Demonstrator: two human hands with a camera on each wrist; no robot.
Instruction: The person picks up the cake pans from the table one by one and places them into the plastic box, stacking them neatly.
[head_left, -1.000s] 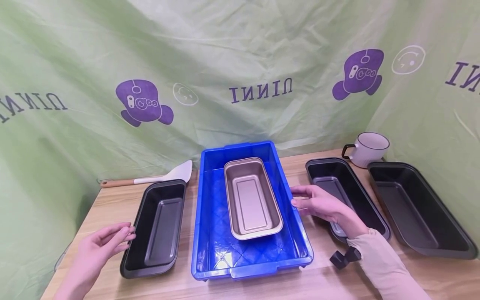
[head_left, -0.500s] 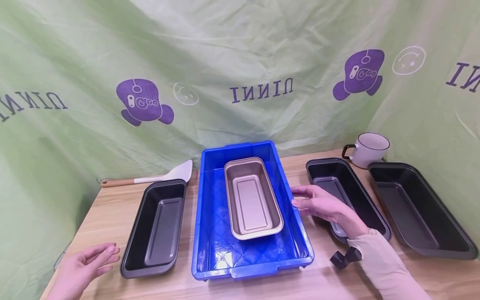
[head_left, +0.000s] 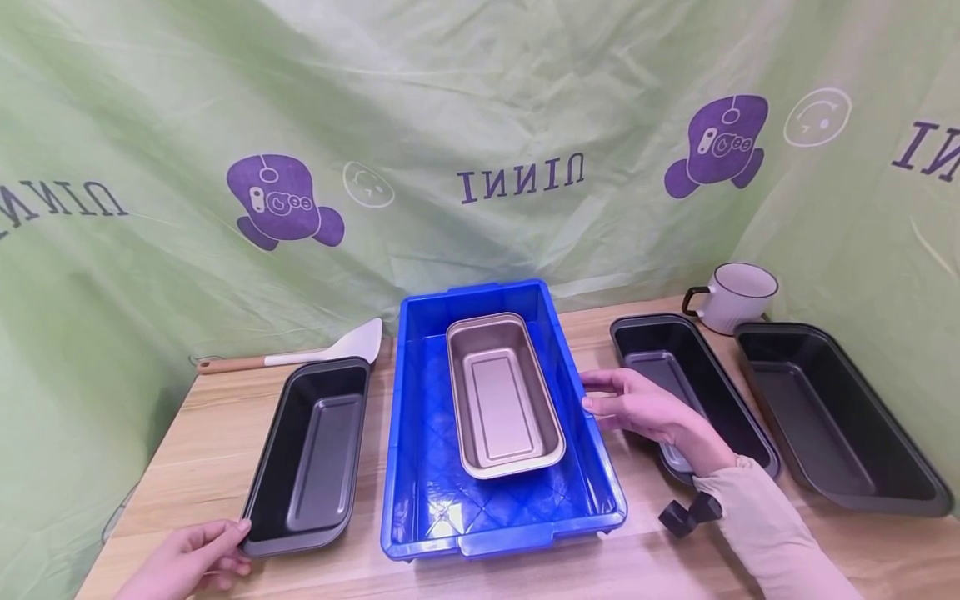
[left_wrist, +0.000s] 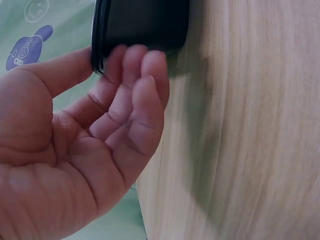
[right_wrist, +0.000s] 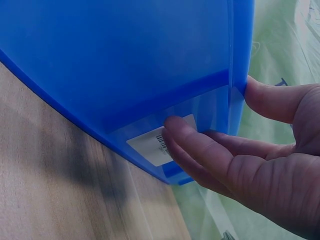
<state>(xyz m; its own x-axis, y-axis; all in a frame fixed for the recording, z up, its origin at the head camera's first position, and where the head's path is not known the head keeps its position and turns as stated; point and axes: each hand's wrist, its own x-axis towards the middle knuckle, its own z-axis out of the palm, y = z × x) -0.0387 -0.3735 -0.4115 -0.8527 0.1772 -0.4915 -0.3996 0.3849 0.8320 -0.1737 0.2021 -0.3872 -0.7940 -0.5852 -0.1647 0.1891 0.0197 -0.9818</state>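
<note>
Three black loaf pans stand on the wooden table. My left hand (head_left: 191,557) pinches the near-left corner of the left loaf pan (head_left: 311,458); in the left wrist view, the thumb lies on the pan's rim (left_wrist: 99,35) and the fingertips are under it. A gold-brown loaf pan (head_left: 504,404) lies inside a blue plastic bin (head_left: 431,546). At the bin's right side is my right hand (head_left: 648,408). Its thumb rests at the rim and its nearly straight fingers lie along the outer wall, over a white barcode label (right_wrist: 150,145).
Two more black loaf pans, a middle one (head_left: 720,400) and a far-right one (head_left: 840,417), stand right of the bin. Behind them is a white mug (head_left: 738,298) with a black handle. A spatula (head_left: 300,357) lies at the back left, before a green curtain (head_left: 420,100).
My left hand has moved back and down from the left pan's side, away from it, then in to the near corner, where it grips the rim. The right hand has stayed at the bin.
</note>
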